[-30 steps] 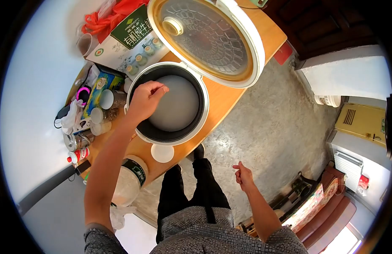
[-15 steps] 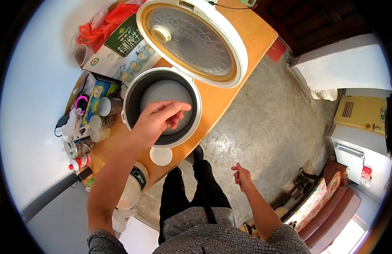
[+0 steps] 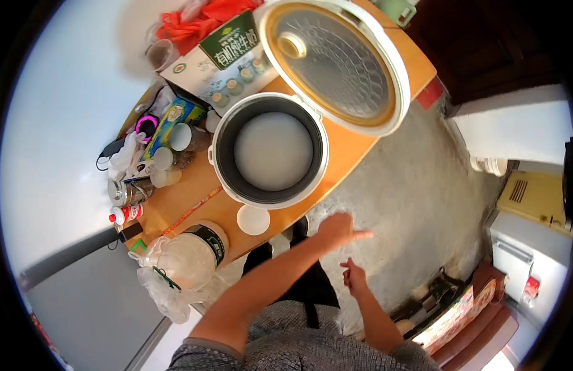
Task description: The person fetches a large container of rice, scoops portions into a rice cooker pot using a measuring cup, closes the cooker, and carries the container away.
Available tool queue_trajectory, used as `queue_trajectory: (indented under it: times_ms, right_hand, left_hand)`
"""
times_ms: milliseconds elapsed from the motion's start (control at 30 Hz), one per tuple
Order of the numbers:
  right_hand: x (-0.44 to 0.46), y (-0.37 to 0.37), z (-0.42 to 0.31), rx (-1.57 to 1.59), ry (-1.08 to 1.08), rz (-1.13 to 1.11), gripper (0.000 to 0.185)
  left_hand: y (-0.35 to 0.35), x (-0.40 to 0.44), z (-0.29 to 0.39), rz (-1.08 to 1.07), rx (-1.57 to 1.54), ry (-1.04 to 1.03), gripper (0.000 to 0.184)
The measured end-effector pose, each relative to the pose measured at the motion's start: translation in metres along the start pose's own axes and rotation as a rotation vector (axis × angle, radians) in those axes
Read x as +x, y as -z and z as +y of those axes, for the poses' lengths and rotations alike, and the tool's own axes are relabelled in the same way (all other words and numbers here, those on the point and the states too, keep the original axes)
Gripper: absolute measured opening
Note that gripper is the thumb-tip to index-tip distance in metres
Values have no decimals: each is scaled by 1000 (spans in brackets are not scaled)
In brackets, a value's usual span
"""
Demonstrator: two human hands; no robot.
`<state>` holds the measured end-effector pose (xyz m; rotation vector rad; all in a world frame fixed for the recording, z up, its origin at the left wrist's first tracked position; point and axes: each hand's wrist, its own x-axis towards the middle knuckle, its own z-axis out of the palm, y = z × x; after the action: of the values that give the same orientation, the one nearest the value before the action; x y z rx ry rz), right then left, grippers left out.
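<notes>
My left hand [image 3: 341, 232] is over the floor to the right of the table edge, away from the pot. One digit points right; the other fingers are blurred and mostly hidden. Lower down hangs my right hand [image 3: 354, 278], loosely curled with a finger apart and nothing visible in it. The rice cooker [image 3: 325, 151] stands on the table with its lid [image 3: 403, 93] raised. Cloudy whitish liquid [image 3: 274, 151] fills the lower part of its dark inner pot. A white round disc [image 3: 253, 220] lies beside the cooker.
On the wooden table [image 3: 354, 154] are a milk carton box [image 3: 206, 74], red bags [image 3: 194, 28], several jars and a red-capped bottle [image 3: 127, 214]. A large plastic jar [image 3: 191, 256] sits at the near corner. Right of the floor [image 3: 398, 204] is a brown seat [image 3: 484, 328].
My left hand has left the space over the cooker's pot and moved right and down, beyond the table edge. The table and cooker appear shifted right in view. My right hand stays much the same.
</notes>
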<state>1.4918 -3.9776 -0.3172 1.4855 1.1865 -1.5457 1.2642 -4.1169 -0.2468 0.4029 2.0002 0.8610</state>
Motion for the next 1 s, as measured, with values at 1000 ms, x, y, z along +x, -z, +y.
queue_trajectory:
  times_ms: [1000]
  right_hand:
    - [-153, -120, -452, 17, 1128, -384, 50]
  left_hand:
    - [-34, -140, -211, 835, -1568, 404, 32]
